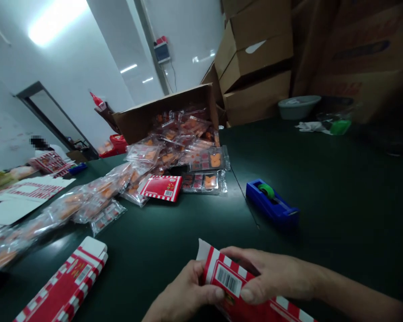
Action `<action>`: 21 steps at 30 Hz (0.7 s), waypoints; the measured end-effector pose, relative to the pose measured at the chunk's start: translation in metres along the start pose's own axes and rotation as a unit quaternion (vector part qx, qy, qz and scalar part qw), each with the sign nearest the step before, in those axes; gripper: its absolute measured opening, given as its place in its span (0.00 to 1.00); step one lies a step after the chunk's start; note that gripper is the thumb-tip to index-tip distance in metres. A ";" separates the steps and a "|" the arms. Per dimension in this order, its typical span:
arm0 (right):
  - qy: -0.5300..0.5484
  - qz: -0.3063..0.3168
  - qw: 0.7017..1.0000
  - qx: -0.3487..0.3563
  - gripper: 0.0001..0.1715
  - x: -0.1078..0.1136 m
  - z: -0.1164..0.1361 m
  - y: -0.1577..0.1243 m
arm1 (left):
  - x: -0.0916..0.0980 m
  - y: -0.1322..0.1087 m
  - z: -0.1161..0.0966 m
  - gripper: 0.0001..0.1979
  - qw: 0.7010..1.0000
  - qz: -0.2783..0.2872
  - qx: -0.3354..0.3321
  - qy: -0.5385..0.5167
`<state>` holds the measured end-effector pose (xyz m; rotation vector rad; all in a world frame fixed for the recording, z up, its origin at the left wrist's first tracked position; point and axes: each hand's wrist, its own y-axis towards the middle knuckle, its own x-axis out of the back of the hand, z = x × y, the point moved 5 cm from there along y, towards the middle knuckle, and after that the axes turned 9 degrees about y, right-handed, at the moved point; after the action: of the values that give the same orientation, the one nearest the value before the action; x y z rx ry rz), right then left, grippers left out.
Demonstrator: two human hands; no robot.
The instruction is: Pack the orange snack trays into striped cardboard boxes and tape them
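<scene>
On the head view I have both hands low at the near side of the dark green counter (325, 179). The left hand (184, 293) grips the lower side of a red-and-white striped carton (229, 279) with its thumb on the barcode face. The right hand (272, 275) lies over the top and grasps it too. A white end of the carton points up between them; the other end runs off the bottom of the frame, so I cannot see that end or tell whether the carton touches the counter.

Near the left corner, a stack of flat striped cartons (65, 281) is cut off by the frame. Along the left edge, clear packets of orange pieces (77, 208) trail out of view, and printed flat card (27, 194) lies beyond them. At the far edge, more packets (171, 152) heap out of an open cardboard box (161, 112), with a red carton (161, 188) at the front of the heap.

A blue tape dispenser (272, 203) sits to the right, with open counter between it and the right hand. Past the far right edge are a grey basin (298, 107) and stacked cardboard boxes (255, 58). A co-worker (50, 154) at far left is too small to make out.
</scene>
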<state>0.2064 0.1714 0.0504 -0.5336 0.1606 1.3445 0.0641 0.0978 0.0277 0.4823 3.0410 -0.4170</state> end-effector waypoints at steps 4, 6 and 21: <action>-0.111 -0.081 0.990 -0.043 0.61 0.002 -0.004 -0.011 | 0.002 -0.016 -0.009 0.20 0.998 0.024 -0.050 -0.012; -0.090 -0.071 0.991 -0.061 0.57 -0.003 -0.011 -0.014 | 0.002 -0.025 -0.012 0.19 0.997 0.040 -0.068 -0.017; 0.073 -0.047 0.994 -0.061 0.54 -0.050 -0.028 -0.018 | 0.002 -0.050 -0.021 0.15 0.994 0.054 -0.090 0.044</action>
<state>0.2167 0.1124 0.0517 -0.7349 0.1707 1.2302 0.0471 0.0579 0.0612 0.6655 3.0772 -0.1192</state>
